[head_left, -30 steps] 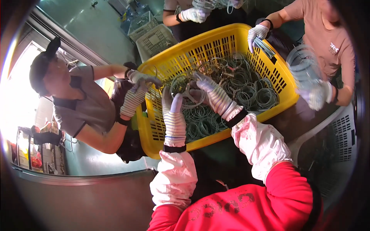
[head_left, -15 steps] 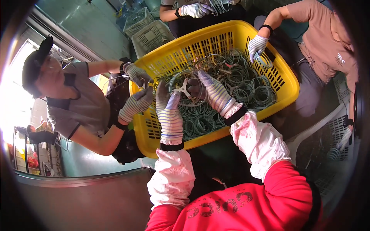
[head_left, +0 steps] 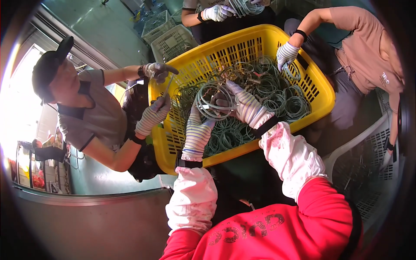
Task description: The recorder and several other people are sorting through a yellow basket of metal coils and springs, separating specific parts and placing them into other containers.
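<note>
Over the yellow basket I hold a coil of grey-green wire rings between both hands. My left hand, in a striped glove with dark fingertips, grips the lower left of the coil. My right hand, gloved alike, has its fingers closed on the coil's right side, the index finger stretched out along the top. A small whitish spot shows inside the coil's left edge; what it is I cannot make out. Below lie many similar wire coils, and some coppery or brown bits sit among them.
At the left, a person in a cap holds a thin strip over the basket's edge. Another gloved hand grips a coil at the far right rim. At the back, a person's hand holds a wire bundle. White crates stand behind.
The white three-armed piece seen inside my coil no longer shows. The coil has turned and its rings look fanned apart. My left hand has lowered. The person at the left has drawn their hands apart.
</note>
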The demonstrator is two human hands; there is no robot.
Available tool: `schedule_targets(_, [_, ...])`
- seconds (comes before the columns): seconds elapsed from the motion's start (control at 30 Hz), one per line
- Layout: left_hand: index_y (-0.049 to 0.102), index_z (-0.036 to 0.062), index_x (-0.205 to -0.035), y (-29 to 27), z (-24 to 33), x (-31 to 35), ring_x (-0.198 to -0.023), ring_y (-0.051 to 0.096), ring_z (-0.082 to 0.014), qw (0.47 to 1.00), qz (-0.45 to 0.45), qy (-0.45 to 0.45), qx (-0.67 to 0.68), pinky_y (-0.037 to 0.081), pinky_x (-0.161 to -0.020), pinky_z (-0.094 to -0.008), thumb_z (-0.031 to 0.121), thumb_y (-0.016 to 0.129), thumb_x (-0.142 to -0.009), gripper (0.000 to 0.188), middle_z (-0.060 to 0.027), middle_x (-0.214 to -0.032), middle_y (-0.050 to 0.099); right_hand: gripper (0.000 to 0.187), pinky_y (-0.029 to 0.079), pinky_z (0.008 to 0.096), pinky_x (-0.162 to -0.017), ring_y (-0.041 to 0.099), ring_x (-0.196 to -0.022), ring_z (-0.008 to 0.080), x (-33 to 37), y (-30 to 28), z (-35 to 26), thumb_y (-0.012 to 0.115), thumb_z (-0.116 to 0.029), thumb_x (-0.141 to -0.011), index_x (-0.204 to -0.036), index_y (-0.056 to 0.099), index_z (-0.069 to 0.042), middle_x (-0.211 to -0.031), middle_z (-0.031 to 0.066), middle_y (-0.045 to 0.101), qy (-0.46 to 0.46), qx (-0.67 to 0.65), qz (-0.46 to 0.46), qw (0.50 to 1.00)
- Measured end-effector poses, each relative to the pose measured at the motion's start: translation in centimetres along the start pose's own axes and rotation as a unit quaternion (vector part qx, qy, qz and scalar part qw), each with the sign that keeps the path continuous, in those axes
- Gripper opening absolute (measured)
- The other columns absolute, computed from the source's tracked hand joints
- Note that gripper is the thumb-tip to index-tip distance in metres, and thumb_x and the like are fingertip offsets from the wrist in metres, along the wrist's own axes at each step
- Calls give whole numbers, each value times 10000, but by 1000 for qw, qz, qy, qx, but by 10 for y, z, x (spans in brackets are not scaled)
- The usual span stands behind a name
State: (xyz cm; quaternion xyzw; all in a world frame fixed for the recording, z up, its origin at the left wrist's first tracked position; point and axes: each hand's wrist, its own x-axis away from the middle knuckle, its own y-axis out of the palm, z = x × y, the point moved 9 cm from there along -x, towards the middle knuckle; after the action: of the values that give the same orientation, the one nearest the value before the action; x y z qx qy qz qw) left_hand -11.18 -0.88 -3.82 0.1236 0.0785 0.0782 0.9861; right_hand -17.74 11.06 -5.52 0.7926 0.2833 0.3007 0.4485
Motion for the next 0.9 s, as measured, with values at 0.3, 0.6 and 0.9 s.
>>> schedule_targets(0.3, [436,27,-1437,15,41,-2,-993,669,-176,980,39,130,-147,583,-804,-302,73,786,-814,716,-111,-1268,628,482,616,367,-764,722,-810,192,8,13,-9,576,-509,-994,-1230,642,-94,-998,69,734,-51,96,-6,994])
schedule_targets(0.6, [586,51,-1245,-18,28,2,-655,590,-111,990,104,1,91,517,-581,-270,143,741,-898,391,-70,-943,685,427,493,218,-698,562,-763,50,8,3,-45,680,-270,-980,-1348,594,-72,-1005,-6,657,-298,348,86,885])
schedule_targets(0.9, [321,66,-1512,16,43,5,-1083,669,-254,957,86,65,271,556,-961,-403,-33,627,-881,708,-143,-1184,658,320,505,243,-786,594,-832,79,40,43,-39,663,-131,-976,-1284,648,-47,-942,17,679,-433,462,80,770])
